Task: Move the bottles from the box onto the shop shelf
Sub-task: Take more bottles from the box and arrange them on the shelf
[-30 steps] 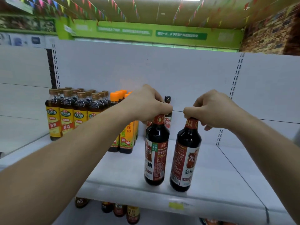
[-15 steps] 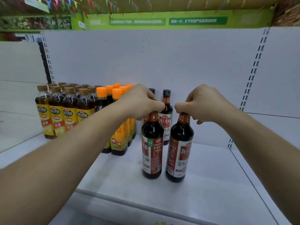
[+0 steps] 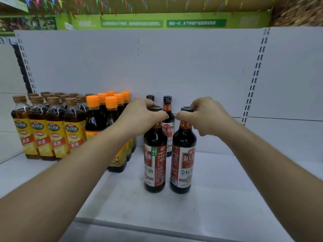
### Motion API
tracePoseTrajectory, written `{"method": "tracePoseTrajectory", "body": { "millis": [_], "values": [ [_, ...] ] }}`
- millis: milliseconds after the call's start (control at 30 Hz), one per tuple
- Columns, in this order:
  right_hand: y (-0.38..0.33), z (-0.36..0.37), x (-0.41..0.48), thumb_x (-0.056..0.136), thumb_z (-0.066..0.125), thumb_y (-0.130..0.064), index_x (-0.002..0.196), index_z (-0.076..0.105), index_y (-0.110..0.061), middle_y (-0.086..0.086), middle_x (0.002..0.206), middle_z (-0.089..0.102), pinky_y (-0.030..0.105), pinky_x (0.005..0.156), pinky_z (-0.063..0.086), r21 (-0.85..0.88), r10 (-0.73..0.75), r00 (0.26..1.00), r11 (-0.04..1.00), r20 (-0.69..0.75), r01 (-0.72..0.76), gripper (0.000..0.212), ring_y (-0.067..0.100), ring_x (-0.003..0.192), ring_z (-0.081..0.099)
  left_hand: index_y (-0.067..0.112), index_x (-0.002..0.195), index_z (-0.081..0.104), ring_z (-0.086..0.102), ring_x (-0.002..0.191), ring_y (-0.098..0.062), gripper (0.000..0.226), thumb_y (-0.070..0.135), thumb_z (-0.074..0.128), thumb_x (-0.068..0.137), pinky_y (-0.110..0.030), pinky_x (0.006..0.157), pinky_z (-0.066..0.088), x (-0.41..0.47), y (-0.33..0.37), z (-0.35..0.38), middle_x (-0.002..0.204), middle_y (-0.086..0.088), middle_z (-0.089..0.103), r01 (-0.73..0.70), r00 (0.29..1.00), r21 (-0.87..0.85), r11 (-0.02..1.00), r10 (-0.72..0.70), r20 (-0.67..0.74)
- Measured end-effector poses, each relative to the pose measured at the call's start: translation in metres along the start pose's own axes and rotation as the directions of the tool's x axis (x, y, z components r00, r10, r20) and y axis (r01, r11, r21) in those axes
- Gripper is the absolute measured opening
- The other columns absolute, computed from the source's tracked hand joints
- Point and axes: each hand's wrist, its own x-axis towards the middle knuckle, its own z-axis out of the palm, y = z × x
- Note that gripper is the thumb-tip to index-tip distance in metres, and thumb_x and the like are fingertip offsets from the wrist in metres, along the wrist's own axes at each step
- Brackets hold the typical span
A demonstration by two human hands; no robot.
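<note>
The left bottle [image 3: 154, 163] and right bottle [image 3: 183, 163] are standing deeper on the shelf [image 3: 227, 198] than a second ago, just right of the orange-capped bottles [image 3: 104, 110], so this pair is nearing its spot, the left hand [image 3: 139, 117] and right hand [image 3: 208, 117] each gripping its own bottle's neck, knuckles almost meeting.

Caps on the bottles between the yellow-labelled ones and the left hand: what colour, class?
The caps are orange, clearest in the head view.
</note>
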Motion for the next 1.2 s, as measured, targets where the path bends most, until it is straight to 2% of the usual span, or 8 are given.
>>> {"method": "tracePoseTrajectory", "body": {
  "millis": [100, 200, 300, 467, 567, 733, 900, 1200],
  "values": [
    [0.003, -0.001, -0.006, 0.083, 0.075, -0.057, 0.093, 0.066, -0.016, 0.004, 0.075, 0.07, 0.028, 0.052, 0.05, 0.042, -0.01, 1.0, 0.999, 0.006, 0.01, 0.043, 0.016, 0.055, 0.063, 0.018, 0.085, 0.072, 0.051, 0.045, 0.0, 0.021, 0.039, 0.074, 0.087, -0.024, 0.052, 0.04, -0.003, -0.001, 0.001, 0.052, 0.013, 0.056, -0.018, 1.0, -0.017, 1.0, 0.018, -0.003],
    [0.012, 0.002, -0.014, 0.079, 0.077, -0.063, 0.095, 0.068, -0.021, -0.001, 0.077, 0.071, 0.029, 0.053, 0.051, 0.054, -0.001, 0.998, 0.999, 0.066, -0.003, 0.045, 0.012, 0.06, 0.065, 0.029, 0.099, 0.075, 0.068, 0.071, 0.002, 0.027, 0.05, 0.078, 0.082, -0.024, 0.069, 0.056, -0.012, -0.009, 0.0, 0.077, 0.014, 0.073, 0.008, 1.0, -0.042, 0.999, -0.007, 0.022],
    [0.03, 0.012, -0.023, 0.072, 0.082, -0.062, 0.104, 0.069, -0.029, -0.003, 0.089, 0.071, 0.035, 0.068, 0.06, 0.131, 0.019, 0.987, 0.991, 0.157, -0.04, 0.047, 0.011, 0.076, 0.068, 0.034, 0.117, 0.069, 0.066, 0.079, -0.002, 0.046, 0.055, 0.08, 0.078, -0.022, 0.065, 0.051, -0.029, -0.027, 0.001, 0.085, 0.014, 0.068, 0.044, 0.998, -0.006, 0.999, -0.044, 0.055],
    [0.066, 0.028, -0.036, 0.068, 0.093, -0.034, 0.132, 0.059, -0.038, -0.011, 0.124, 0.068, 0.039, 0.094, 0.057, 0.246, -0.006, 0.938, 0.966, 0.345, -0.084, 0.072, 0.01, 0.099, 0.074, 0.042, 0.128, 0.057, 0.065, 0.107, -0.002, 0.064, 0.043, 0.088, 0.072, -0.027, 0.089, 0.053, -0.052, -0.07, 0.006, 0.118, 0.018, 0.068, 0.164, 0.914, -0.039, 0.986, -0.137, 0.381],
    [0.078, 0.043, -0.044, 0.071, 0.09, -0.013, 0.132, 0.059, -0.033, -0.007, 0.121, 0.073, 0.045, 0.098, 0.056, 0.315, -0.029, 0.908, 0.942, 0.417, -0.114, 0.072, 0.013, 0.101, 0.075, 0.041, 0.128, 0.058, 0.063, 0.113, 0.0, 0.064, 0.027, 0.09, 0.075, -0.027, 0.096, 0.051, -0.062, -0.089, 0.016, 0.121, 0.022, 0.069, 0.172, 0.86, 0.014, 0.985, -0.157, 0.485],
    [0.086, 0.057, -0.052, 0.076, 0.086, -0.001, 0.131, 0.06, -0.029, -0.007, 0.115, 0.075, 0.035, 0.093, 0.058, 0.367, -0.029, 0.932, 0.923, 0.362, -0.113, 0.067, 0.008, 0.102, 0.073, 0.031, 0.131, 0.061, 0.065, 0.114, 0.002, 0.061, 0.01, 0.086, 0.079, -0.031, 0.105, 0.049, -0.067, -0.102, 0.026, 0.12, 0.021, 0.072, 0.243, 0.855, -0.104, 0.964, -0.163, 0.493],
    [0.091, 0.063, -0.055, 0.074, 0.089, -0.009, 0.128, 0.061, -0.034, -0.01, 0.115, 0.073, 0.039, 0.093, 0.06, 0.362, -0.028, 0.955, 0.928, 0.296, -0.085, 0.065, 0.007, 0.098, 0.072, 0.028, 0.131, 0.06, 0.069, 0.113, -0.006, 0.06, 0.006, 0.084, 0.08, -0.037, 0.104, 0.054, -0.071, -0.107, 0.033, 0.121, 0.016, 0.073, 0.263, 0.869, -0.156, 0.952, -0.164, 0.466],
    [0.098, 0.073, -0.066, 0.073, 0.091, -0.028, 0.132, 0.054, -0.04, -0.014, 0.117, 0.07, 0.037, 0.089, 0.059, 0.326, 0.017, 0.988, 0.943, 0.151, -0.066, 0.07, 0.003, 0.099, 0.07, 0.039, 0.127, 0.056, 0.072, 0.094, 0.0, 0.068, 0.037, 0.092, 0.07, -0.033, 0.089, 0.06, -0.077, -0.104, 0.057, 0.117, 0.02, 0.07, 0.234, 0.932, -0.054, 0.971, -0.208, 0.296]
  ]
}}
